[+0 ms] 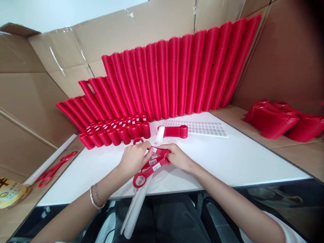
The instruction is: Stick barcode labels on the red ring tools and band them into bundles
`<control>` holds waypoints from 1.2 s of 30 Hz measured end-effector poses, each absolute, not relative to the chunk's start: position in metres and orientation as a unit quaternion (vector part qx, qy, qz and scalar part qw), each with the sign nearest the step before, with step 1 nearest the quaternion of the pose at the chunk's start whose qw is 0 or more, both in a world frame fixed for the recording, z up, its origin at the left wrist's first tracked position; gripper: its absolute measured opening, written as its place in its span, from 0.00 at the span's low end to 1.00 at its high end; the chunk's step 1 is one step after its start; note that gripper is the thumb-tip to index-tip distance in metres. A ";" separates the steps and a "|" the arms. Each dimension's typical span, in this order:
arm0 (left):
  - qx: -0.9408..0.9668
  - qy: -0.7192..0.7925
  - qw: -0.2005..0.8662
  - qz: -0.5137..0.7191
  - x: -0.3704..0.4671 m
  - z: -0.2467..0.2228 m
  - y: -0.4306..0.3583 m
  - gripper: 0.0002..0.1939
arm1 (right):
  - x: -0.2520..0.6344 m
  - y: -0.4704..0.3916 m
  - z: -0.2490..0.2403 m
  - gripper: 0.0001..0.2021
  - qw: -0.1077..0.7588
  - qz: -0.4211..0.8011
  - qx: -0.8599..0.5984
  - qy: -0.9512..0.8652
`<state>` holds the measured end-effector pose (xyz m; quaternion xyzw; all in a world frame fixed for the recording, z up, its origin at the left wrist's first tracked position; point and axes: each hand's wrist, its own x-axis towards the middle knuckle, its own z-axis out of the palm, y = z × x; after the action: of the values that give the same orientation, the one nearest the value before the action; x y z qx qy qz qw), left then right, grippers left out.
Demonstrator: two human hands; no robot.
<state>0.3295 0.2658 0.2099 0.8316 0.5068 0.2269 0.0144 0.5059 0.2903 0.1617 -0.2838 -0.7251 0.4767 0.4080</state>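
Note:
Several flat red plastic pieces with ring ends (149,172) fan out over the front of the white board, white barcode labels (156,166) on them. My right hand (177,155) is closed on their gathered right ends. From the left, my left hand (134,157) has its fingers pinched together at the uppermost piece, beside its label; the fingertips partly hide it. A rolled white sheet (138,209) passes under the pieces and hangs over the board's front edge. Just behind my hands lies a small stack of red pieces (174,131), next to a sheet of labels (202,128).
Tall columns of stacked red pieces (174,77) lean against the cardboard wall (162,20). Shorter labelled stacks (113,133) stand at back left. More red stacks (280,118) lie at right on cardboard. At left are loose red pieces (55,168), a white roll (50,160) and a yellow-labelled container (12,192).

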 end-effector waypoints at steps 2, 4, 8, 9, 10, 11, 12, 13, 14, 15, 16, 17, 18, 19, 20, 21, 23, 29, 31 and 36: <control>0.835 0.499 -0.100 0.209 0.334 0.206 0.263 0.10 | 0.506 0.290 0.162 0.25 0.411 0.480 -0.282 -0.722; 0.830 0.472 -0.238 0.178 0.337 0.204 0.263 0.16 | 0.506 0.289 0.163 0.27 0.418 0.482 -0.284 -0.716; 0.791 0.470 -0.351 0.174 0.334 0.208 0.271 0.18 | 0.507 0.288 0.166 0.30 0.427 0.493 -0.286 -0.702; 0.783 0.478 -0.354 0.182 0.331 0.210 0.274 0.18 | 0.507 0.287 0.167 0.30 0.427 0.497 -0.286 -0.699; 0.776 0.485 -0.357 0.191 0.328 0.211 0.276 0.18 | 0.506 0.287 0.167 0.29 0.426 0.502 -0.288 -0.696; 0.767 0.492 -0.360 0.198 0.325 0.213 0.278 0.19 | 0.506 0.287 0.167 0.29 0.425 0.507 -0.291 -0.691; 0.760 0.501 -0.361 0.203 0.321 0.214 0.279 0.20 | 0.506 0.287 0.167 0.29 0.425 0.513 -0.294 -0.686; 0.753 0.511 -0.360 0.205 0.318 0.215 0.280 0.21 | 0.505 0.287 0.168 0.29 0.424 0.519 -0.298 -0.680; 0.749 0.522 -0.353 0.205 0.315 0.214 0.280 0.21 | 0.505 0.287 0.168 0.29 0.424 0.524 -0.302 -0.675; 0.748 0.533 -0.338 0.205 0.312 0.214 0.279 0.21 | 0.504 0.287 0.168 0.29 0.423 0.528 -0.306 -0.670; 0.752 0.539 -0.317 0.207 0.310 0.213 0.279 0.21 | 0.504 0.287 0.168 0.29 0.423 0.530 -0.309 -0.667; 0.760 0.540 -0.291 0.212 0.308 0.212 0.278 0.20 | 0.504 0.287 0.167 0.29 0.425 0.530 -0.312 -0.665; 0.771 0.535 -0.264 0.223 0.307 0.212 0.277 0.18 | 0.505 0.288 0.167 0.29 0.428 0.528 -0.314 -0.663; 0.782 0.525 -0.237 0.237 0.306 0.211 0.276 0.17 | 0.505 0.288 0.166 0.29 0.430 0.526 -0.317 -0.661; 0.791 0.514 -0.212 0.254 0.305 0.211 0.275 0.16 | 0.505 0.289 0.165 0.29 0.433 0.524 -0.320 -0.660; 0.799 0.502 -0.186 0.273 0.304 0.211 0.274 0.15 | 0.505 0.289 0.165 0.30 0.436 0.522 -0.322 -0.658; 0.808 0.485 -0.129 0.310 0.302 0.211 0.271 0.14 | 0.506 0.291 0.163 0.31 0.439 0.520 -0.327 -0.656; 0.811 0.473 -0.043 0.341 0.298 0.212 0.259 0.07 | 0.505 0.294 0.161 0.33 0.453 0.515 -0.341 -0.643; 0.800 0.478 0.058 0.358 0.295 0.211 0.257 0.06 | 0.505 0.293 0.162 0.32 0.455 0.517 -0.342 -0.639; 0.744 0.430 0.349 0.373 0.285 0.209 0.269 0.08 | 0.506 0.289 0.166 0.31 0.451 0.523 -0.322 -0.647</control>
<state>0.2854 0.2688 0.2090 0.7444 0.4301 0.3731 0.3487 0.5057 0.2888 0.1662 -0.3221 -0.6474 0.5231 0.4510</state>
